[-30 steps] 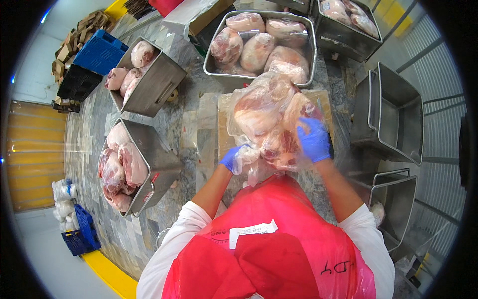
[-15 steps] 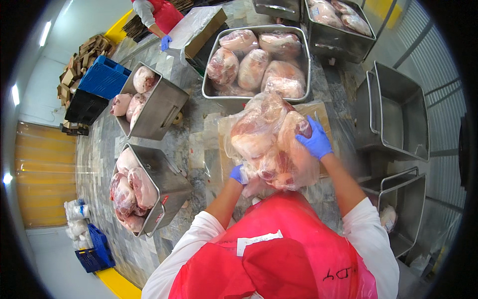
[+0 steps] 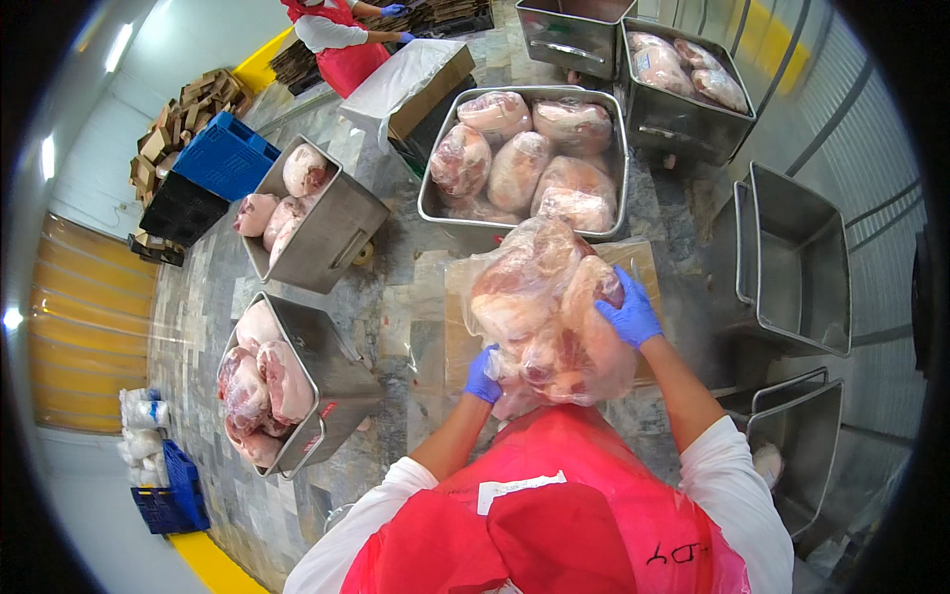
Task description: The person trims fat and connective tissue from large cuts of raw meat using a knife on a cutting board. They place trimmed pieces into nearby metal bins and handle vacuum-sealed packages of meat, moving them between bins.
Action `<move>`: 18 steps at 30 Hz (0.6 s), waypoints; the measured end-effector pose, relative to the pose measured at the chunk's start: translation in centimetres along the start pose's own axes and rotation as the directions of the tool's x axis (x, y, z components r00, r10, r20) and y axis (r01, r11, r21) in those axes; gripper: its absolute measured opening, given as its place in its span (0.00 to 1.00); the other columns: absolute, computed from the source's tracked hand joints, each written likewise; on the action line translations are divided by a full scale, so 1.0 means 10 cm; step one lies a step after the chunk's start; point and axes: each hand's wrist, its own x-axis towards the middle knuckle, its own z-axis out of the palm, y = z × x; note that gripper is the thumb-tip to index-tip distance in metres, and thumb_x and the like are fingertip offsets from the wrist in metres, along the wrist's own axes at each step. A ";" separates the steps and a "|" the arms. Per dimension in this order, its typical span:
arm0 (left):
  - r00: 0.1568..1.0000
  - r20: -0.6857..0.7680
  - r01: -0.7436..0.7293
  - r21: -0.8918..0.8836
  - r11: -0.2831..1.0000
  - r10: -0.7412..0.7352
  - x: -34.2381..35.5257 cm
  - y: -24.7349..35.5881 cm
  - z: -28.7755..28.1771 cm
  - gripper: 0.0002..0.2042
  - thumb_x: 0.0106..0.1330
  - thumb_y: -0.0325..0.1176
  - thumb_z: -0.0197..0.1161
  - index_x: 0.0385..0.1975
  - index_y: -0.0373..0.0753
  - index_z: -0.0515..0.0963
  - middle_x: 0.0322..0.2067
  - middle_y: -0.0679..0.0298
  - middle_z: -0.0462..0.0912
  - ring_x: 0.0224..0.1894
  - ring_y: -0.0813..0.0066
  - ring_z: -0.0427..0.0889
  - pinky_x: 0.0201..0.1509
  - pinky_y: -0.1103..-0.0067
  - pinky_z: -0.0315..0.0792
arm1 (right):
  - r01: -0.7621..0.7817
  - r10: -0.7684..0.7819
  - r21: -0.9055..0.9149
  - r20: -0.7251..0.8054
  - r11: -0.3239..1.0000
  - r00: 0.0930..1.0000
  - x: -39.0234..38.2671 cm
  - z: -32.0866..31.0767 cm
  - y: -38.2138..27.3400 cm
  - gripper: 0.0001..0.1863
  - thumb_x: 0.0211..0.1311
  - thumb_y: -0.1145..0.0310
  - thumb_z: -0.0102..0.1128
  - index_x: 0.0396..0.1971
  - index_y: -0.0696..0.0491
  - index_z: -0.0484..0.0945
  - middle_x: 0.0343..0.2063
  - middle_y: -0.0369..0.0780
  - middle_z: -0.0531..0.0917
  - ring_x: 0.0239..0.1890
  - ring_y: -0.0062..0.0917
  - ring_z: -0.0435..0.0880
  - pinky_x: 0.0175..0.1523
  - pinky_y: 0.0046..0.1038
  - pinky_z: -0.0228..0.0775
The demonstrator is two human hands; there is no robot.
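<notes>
A clear plastic bag of large raw meat pieces (image 3: 534, 317) is in front of my apron, above a flattened cardboard piece (image 3: 457, 342). My left hand (image 3: 483, 374), in a blue glove, is closed on the bag's gathered plastic at its near left side. On the right, my blue-gloved right hand (image 3: 631, 312) grips the bagged meat, its fingers and thumb against the rightmost piece. Just beyond the bag stands a steel tub (image 3: 424, 198) filled with plastic-wrapped meat pieces. What lies under the bag is mostly hidden.
Two steel tubs of meat, one farther (image 3: 332, 243) and one nearer (image 3: 341, 401), stand on the left. To the right is a bare-walled steel tub (image 3: 802, 247), with another tub (image 3: 807, 445) nearer. A co-worker (image 3: 341, 40) stands at the back by a lined cardboard box (image 3: 430, 94).
The view has tilted up, so the surroundings sit lower. My left hand shows more beside the bag; both hands stay on it. The co-worker's hand has left the box and now reaches toward stacked cardboard.
</notes>
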 end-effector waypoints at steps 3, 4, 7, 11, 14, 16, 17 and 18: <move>0.994 -0.100 -0.015 0.353 0.935 0.054 0.29 -0.03 -0.19 0.15 0.74 0.39 0.58 0.53 0.38 0.79 0.41 0.61 0.86 0.40 0.70 0.85 0.46 0.71 0.80 | -0.026 0.023 0.071 0.045 0.997 0.999 0.05 -0.05 0.06 0.51 0.51 0.53 0.78 0.72 0.57 0.61 0.61 0.56 0.75 0.63 0.44 0.76 0.68 0.39 0.68; 0.982 -0.167 0.009 0.508 0.861 0.089 0.35 -0.02 -0.17 0.17 0.75 0.39 0.56 0.57 0.36 0.77 0.45 0.59 0.86 0.44 0.68 0.86 0.50 0.70 0.80 | -0.040 0.033 0.102 0.062 0.994 0.998 0.07 -0.06 0.08 0.52 0.50 0.54 0.79 0.71 0.58 0.62 0.62 0.55 0.75 0.64 0.42 0.76 0.68 0.38 0.68; 0.957 0.278 -0.170 0.310 0.935 0.082 0.37 -0.11 -0.02 0.20 0.78 0.38 0.51 0.64 0.34 0.72 0.57 0.56 0.81 0.56 0.63 0.81 0.64 0.69 0.74 | -0.209 0.150 0.328 0.196 0.921 0.969 0.15 -0.07 0.17 0.51 0.51 0.55 0.81 0.71 0.58 0.62 0.63 0.48 0.76 0.64 0.33 0.76 0.68 0.33 0.69; 0.913 0.404 0.073 -0.020 0.997 -0.059 0.03 0.03 0.58 0.23 0.79 0.37 0.47 0.70 0.35 0.65 0.64 0.57 0.76 0.63 0.62 0.76 0.70 0.70 0.68 | -0.350 0.211 0.553 0.300 0.756 0.930 0.22 0.01 0.49 0.47 0.52 0.60 0.81 0.69 0.59 0.66 0.61 0.41 0.79 0.60 0.26 0.78 0.66 0.28 0.70; 0.959 0.277 0.078 -0.052 0.996 -0.061 -0.17 0.09 0.59 0.20 0.79 0.37 0.48 0.65 0.35 0.71 0.56 0.59 0.81 0.56 0.63 0.80 0.64 0.71 0.73 | -0.375 0.221 0.624 0.312 0.685 0.924 0.16 -0.11 0.15 0.43 0.53 0.62 0.81 0.67 0.58 0.69 0.58 0.39 0.81 0.58 0.24 0.80 0.65 0.27 0.71; 0.984 0.175 -0.157 0.775 0.612 0.031 -0.20 0.14 0.12 0.14 0.71 0.31 0.57 0.53 0.37 0.76 0.47 0.60 0.83 0.49 0.66 0.82 0.55 0.71 0.76 | -0.380 0.171 0.698 0.352 0.608 0.920 0.12 -0.06 0.09 0.41 0.54 0.60 0.80 0.65 0.57 0.71 0.57 0.38 0.82 0.56 0.23 0.81 0.63 0.28 0.72; 0.970 0.229 -0.244 0.894 0.375 0.085 -0.26 0.21 0.04 0.11 0.68 0.30 0.60 0.49 0.38 0.78 0.42 0.61 0.83 0.45 0.67 0.82 0.51 0.71 0.76 | -0.416 0.223 0.637 0.364 0.649 0.904 0.10 0.00 0.18 0.40 0.55 0.58 0.79 0.65 0.56 0.71 0.56 0.38 0.83 0.56 0.23 0.81 0.63 0.28 0.72; 0.949 0.281 -0.297 0.949 0.108 0.140 -0.38 0.32 0.05 0.09 0.65 0.28 0.63 0.44 0.39 0.79 0.38 0.61 0.82 0.42 0.68 0.83 0.48 0.71 0.76 | -0.449 0.270 0.571 0.373 0.688 0.888 0.07 0.10 0.30 0.40 0.56 0.56 0.78 0.65 0.56 0.72 0.55 0.38 0.83 0.55 0.23 0.81 0.62 0.29 0.73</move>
